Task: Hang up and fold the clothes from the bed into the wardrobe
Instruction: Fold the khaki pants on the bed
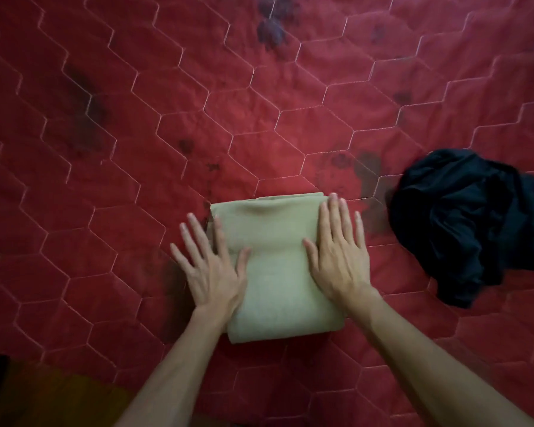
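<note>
A beige garment (pixel 275 272) lies folded into a neat rectangle on the red quilted bed (pixel 167 134), near its front edge. My left hand (pixel 211 266) lies flat with spread fingers on the garment's left edge, partly on the bedspread. My right hand (pixel 339 257) presses flat on the garment's right side, fingers straight. A crumpled black garment (pixel 469 223) sits in a heap to the right, apart from both hands.
The bedspread has hexagon stitching and several dark stains. At the lower left the bed's edge gives way to a brown floor (pixel 43 396). The wardrobe is out of view.
</note>
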The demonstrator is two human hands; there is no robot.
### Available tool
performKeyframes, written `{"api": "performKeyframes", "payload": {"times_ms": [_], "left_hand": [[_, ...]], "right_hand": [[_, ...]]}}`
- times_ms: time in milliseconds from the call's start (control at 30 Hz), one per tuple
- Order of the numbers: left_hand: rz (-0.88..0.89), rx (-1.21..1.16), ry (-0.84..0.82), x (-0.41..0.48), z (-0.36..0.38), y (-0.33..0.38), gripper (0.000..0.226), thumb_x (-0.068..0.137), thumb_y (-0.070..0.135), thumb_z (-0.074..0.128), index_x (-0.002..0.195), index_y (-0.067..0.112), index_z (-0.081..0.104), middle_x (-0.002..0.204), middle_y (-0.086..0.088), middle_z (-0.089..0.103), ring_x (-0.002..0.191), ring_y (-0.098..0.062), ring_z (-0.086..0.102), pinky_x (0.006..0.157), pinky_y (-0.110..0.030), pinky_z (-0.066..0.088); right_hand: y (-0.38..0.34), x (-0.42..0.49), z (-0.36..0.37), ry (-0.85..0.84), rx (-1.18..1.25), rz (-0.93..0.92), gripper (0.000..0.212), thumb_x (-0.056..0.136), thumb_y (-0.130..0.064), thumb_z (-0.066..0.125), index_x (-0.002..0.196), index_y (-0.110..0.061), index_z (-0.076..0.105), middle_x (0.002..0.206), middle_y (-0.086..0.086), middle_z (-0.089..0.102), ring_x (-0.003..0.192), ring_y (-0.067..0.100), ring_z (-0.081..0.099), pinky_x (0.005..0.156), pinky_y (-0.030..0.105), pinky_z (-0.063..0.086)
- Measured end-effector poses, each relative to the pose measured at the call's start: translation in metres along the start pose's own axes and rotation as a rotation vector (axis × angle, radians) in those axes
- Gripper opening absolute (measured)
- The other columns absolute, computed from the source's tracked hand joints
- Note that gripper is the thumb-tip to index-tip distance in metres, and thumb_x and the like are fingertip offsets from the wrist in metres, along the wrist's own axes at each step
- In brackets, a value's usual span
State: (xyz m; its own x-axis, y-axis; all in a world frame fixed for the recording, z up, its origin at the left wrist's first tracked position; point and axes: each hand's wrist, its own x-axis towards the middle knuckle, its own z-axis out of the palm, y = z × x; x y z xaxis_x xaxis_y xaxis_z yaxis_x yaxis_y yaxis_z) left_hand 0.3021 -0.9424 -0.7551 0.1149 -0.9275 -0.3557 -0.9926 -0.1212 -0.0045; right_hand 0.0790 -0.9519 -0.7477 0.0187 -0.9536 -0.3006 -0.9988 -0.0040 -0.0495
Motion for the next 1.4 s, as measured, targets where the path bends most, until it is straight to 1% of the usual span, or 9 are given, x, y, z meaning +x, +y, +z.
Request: {"api": "performKeyframes", "payload": {"times_ms": [167,400,633,767,867,1000,1133,1233,1400], "left_hand": [[0.55,-0.013,0.025,-0.05,0.016,0.019,0.075,0.094,0.049,0.047,0.157,0.018,0.021,0.166,-0.014,0.006,0.153,-0.03,0.01,0.118,-0.061,0.015],[0.423,0.119,-0.065,-0.066,0.036,-0.052,0.074,0.096,0.061,0.028,0.158,0.023,0.015,0.167,-0.007,0.002,0.153,-0.026,0.009,0.119,-0.06,0.01],[0.348,-0.011,-0.007,-0.052,0.025,0.005,0.072,0.097,0.058,0.027,0.159,0.024,0.009,0.167,-0.009,-0.004,0.154,-0.028,-0.003,0.119,-0.062,0.004],[-0.036,-0.128,-0.018,-0.048,0.042,0.015,0.072,0.097,0.061,0.02,0.159,0.028,0.001,0.166,-0.01,-0.011,0.153,-0.027,-0.007,0.119,-0.057,-0.005],[-0.496,-0.353,-0.018,-0.054,0.029,0.017,0.092,0.09,0.074,0.026,0.156,0.011,0.015,0.16,-0.025,0.012,0.147,-0.04,0.016,0.117,-0.058,0.022],[-0.578,-0.621,-0.106,-0.057,-0.002,0.004,0.093,0.075,0.066,0.069,0.143,0.011,0.035,0.137,-0.016,0.049,0.12,-0.036,0.053,0.093,-0.044,0.047],[-0.825,-1.101,-0.612,-0.042,-0.048,-0.024,0.078,0.063,0.039,0.091,0.126,0.007,0.058,0.112,-0.01,0.072,0.098,-0.029,0.07,0.08,-0.043,0.059],[-0.767,-1.226,-0.864,-0.046,-0.079,-0.038,0.072,0.054,0.032,0.094,0.117,0.008,0.068,0.102,-0.012,0.076,0.094,-0.031,0.074,0.083,-0.052,0.059],[-0.726,-1.335,-0.963,-0.07,-0.132,-0.05,0.083,0.049,0.029,0.098,0.123,0.007,0.066,0.115,-0.018,0.072,0.108,-0.036,0.069,0.099,-0.057,0.05]], "right_hand": [[-0.023,-0.059,0.018,-0.021,0.026,-0.3,0.065,0.099,-0.032,0.045,0.154,-0.005,0.024,0.164,0.012,0.011,0.153,0.025,0.008,0.123,0.046,0.014],[0.02,-0.083,0.04,-0.067,-0.007,-0.24,0.067,0.103,-0.048,0.029,0.156,-0.008,0.021,0.165,0.008,0.01,0.153,0.021,0.009,0.122,0.046,0.017],[-0.013,-0.061,0.027,0.006,0.063,-0.249,0.065,0.104,-0.046,0.032,0.156,-0.01,0.02,0.165,0.011,0.006,0.153,0.024,0.005,0.122,0.048,0.014],[-0.008,-0.045,0.035,-0.025,0.155,-0.109,0.067,0.102,-0.047,0.032,0.158,-0.014,0.012,0.166,0.004,0.002,0.153,0.018,0.001,0.124,0.045,0.011],[-0.008,-0.058,0.024,-0.033,0.338,0.192,0.073,0.1,-0.048,0.041,0.156,-0.009,0.016,0.163,0.02,0.01,0.149,0.034,0.018,0.12,0.046,0.023],[-0.002,-0.077,0.003,-0.205,0.65,0.528,0.079,0.089,-0.059,0.056,0.147,-0.012,0.029,0.136,0.016,0.044,0.118,0.034,0.053,0.099,0.045,0.045],[0.009,-0.074,-0.028,-0.519,1.023,0.815,0.062,0.076,-0.051,0.075,0.119,-0.01,0.059,0.107,0.005,0.07,0.093,0.021,0.068,0.083,0.035,0.056],[0.014,-0.079,-0.067,-0.722,1.242,0.804,0.035,0.08,-0.029,0.076,0.103,-0.003,0.071,0.096,0.007,0.077,0.078,0.017,0.073,0.063,0.025,0.056],[0.013,-0.112,-0.147,-0.838,1.55,0.76,0.041,0.083,-0.025,0.069,0.12,-0.007,0.066,0.112,0.012,0.074,0.105,0.031,0.07,0.098,0.048,0.051]]}}
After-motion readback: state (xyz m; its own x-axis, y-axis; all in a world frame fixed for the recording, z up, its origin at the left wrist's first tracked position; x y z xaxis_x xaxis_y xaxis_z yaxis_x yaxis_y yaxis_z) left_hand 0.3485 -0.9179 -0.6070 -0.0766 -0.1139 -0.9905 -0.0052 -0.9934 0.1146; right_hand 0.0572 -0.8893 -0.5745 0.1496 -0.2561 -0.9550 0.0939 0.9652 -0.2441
